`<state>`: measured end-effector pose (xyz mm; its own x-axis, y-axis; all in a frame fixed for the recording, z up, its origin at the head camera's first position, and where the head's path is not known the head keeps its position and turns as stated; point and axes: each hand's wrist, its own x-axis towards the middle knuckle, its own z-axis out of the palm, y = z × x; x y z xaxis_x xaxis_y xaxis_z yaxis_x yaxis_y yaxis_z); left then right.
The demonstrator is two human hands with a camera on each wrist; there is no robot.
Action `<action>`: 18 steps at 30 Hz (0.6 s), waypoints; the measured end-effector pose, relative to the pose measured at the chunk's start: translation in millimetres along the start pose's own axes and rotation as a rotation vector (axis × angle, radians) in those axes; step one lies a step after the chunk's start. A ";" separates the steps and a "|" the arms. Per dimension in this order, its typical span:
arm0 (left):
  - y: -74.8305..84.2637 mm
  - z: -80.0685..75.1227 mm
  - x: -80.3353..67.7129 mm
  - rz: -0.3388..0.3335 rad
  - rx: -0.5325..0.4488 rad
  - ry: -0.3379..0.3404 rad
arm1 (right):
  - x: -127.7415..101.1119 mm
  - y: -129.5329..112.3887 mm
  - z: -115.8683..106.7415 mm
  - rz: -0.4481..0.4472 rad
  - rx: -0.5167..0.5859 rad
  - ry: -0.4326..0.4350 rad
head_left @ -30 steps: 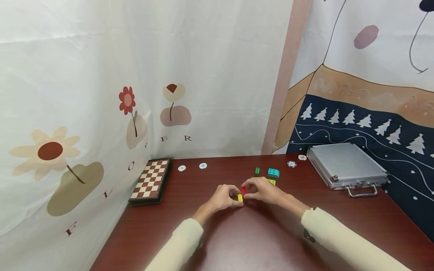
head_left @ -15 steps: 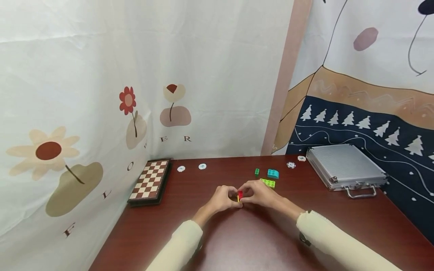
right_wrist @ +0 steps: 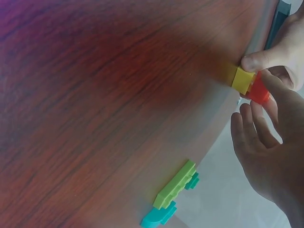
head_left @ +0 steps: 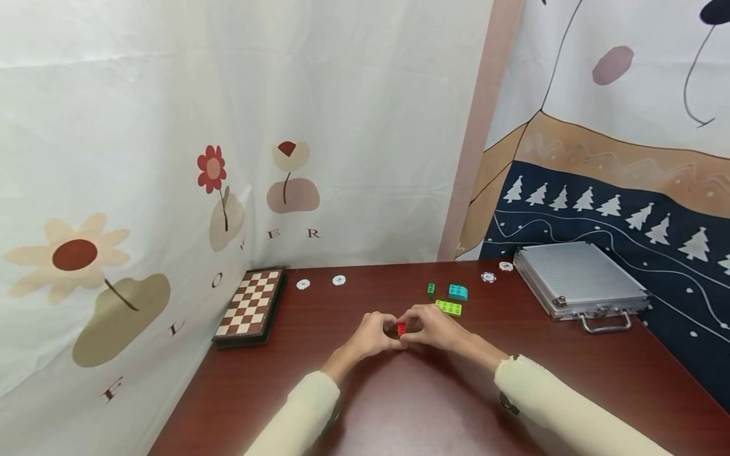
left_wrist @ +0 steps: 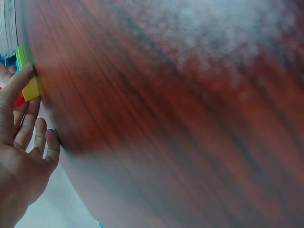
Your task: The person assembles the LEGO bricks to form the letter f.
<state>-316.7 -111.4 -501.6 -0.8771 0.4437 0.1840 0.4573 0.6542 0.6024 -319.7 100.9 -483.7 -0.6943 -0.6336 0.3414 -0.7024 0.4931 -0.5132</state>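
My left hand [head_left: 372,335] pinches a yellow toy building brick [right_wrist: 243,80] between thumb and fingers. A red building brick [right_wrist: 259,89] is in the grip of my right hand [head_left: 435,325]. The two bricks meet face to face, the yellow one's side with studs toward the red; whether they are fully pressed together I cannot tell. Both hands are close together over the middle of the table. From the head only the red brick shows between the fingertips, and the yellow is hidden there. In the left wrist view, the yellow brick's flat side shows under the left thumb.
Beyond the right hand lie a lime brick [head_left: 448,308], a small green brick [head_left: 431,289] and a turquoise curved brick [head_left: 458,292]. A chessboard box [head_left: 249,305] stands at left, a silver case [head_left: 582,278] at right. Several poker chips [head_left: 339,280] lie along the back.
The right hand has moved left and brought the red brick against the yellow one. The yellow brick has turned out of the head view. The left hand has stayed nearly still.
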 end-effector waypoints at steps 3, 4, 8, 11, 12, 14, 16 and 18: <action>-0.3 0.3 -0.5 0.004 0.006 -0.001 | -0.6 -0.3 0.3 0.004 0.014 -0.008; -0.2 0.4 -0.7 0.004 0.007 -0.002 | -0.6 -0.3 0.3 0.005 0.015 -0.009; 0.5 0.5 -0.6 0.004 0.005 -0.002 | 0.2 -0.8 -0.5 0.020 0.017 -0.011; 1.4 -0.1 -0.9 0.011 0.005 0.001 | 0.7 -0.7 -0.7 0.031 0.021 -0.017; 1.4 -0.2 -1.0 0.015 0.006 0.001 | 0.8 -0.5 -0.6 0.034 0.021 -0.018; 1.6 -0.4 -1.3 0.022 0.006 -0.001 | 0.5 -0.3 0.1 0.041 0.020 -0.021; 1.8 -0.6 -1.7 0.029 0.004 -0.001 | 0.2 0.4 1.2 0.048 0.015 -0.018; 1.7 -0.8 -2.2 0.033 0.001 0.005 | -0.4 0.8 2.5 0.056 0.013 -0.011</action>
<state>-314.1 -111.8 -500.3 -0.8625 0.4614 0.2078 0.4858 0.6401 0.5952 -319.6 100.1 -486.2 -0.7308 -0.6115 0.3034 -0.6602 0.5202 -0.5418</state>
